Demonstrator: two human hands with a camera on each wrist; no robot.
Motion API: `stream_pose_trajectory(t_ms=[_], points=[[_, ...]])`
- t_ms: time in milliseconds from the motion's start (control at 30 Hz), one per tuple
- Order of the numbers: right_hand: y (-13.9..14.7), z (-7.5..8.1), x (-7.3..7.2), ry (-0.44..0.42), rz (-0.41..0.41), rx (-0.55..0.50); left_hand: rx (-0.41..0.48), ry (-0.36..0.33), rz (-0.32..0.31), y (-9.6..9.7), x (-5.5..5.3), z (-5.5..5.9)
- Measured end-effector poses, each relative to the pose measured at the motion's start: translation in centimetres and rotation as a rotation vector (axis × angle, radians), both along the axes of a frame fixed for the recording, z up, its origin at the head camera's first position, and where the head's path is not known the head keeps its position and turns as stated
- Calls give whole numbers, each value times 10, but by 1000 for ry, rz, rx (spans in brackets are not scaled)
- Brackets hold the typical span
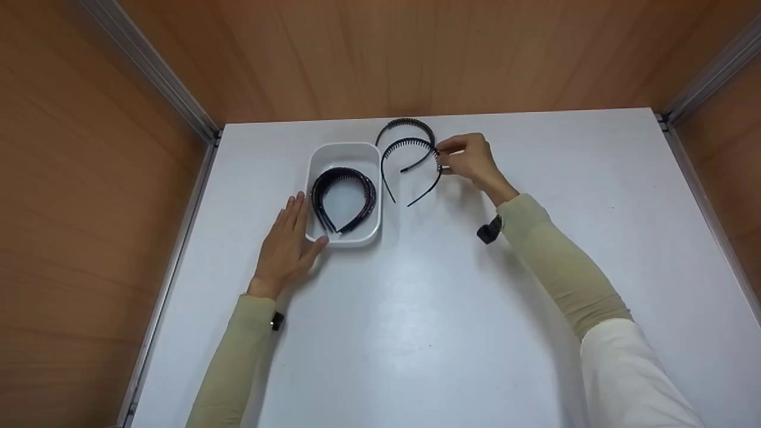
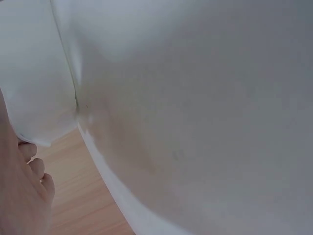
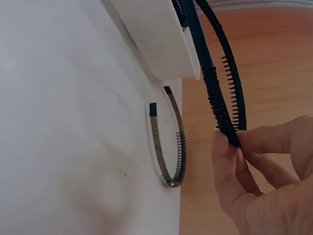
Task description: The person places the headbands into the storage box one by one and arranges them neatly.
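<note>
My right hand pinches a black toothed headband between thumb and fingertips, raised above the table in the right wrist view. Its two ends point toward me in the head view. Behind it, a second headband with a gold-brown band lies on the white table. A white rectangular bin stands to the left and holds a nested bunch of dark headbands. Along the bin's left side rests my left hand, fingers straight, thumb at the near corner. In the left wrist view, only part of that hand shows.
The white table is bounded by a wooden back wall and wooden side panels, with metal rails along the sides. The bin and both loose headbands are near the table's back edge.
</note>
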State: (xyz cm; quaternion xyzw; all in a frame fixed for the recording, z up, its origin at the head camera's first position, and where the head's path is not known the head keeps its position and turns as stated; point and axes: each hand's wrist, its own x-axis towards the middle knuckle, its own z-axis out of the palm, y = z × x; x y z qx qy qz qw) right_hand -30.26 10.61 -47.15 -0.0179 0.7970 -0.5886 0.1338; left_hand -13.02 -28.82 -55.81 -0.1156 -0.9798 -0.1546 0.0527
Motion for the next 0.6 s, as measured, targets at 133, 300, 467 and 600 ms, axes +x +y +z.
stream_pose_trajectory(t_ms=[133,300,467,600], points=[[-9,1,1,6,15,-3,-4,-1,0,1,-2,0],[-21,2,2,21,38,1,-7,-1,-5,1,-3,0],[-35,3,3,34,58,27,-9,-5,-2,2,-4,0],[-46,5,4,45,76,48,-11,-10,3,2,-5,-1]])
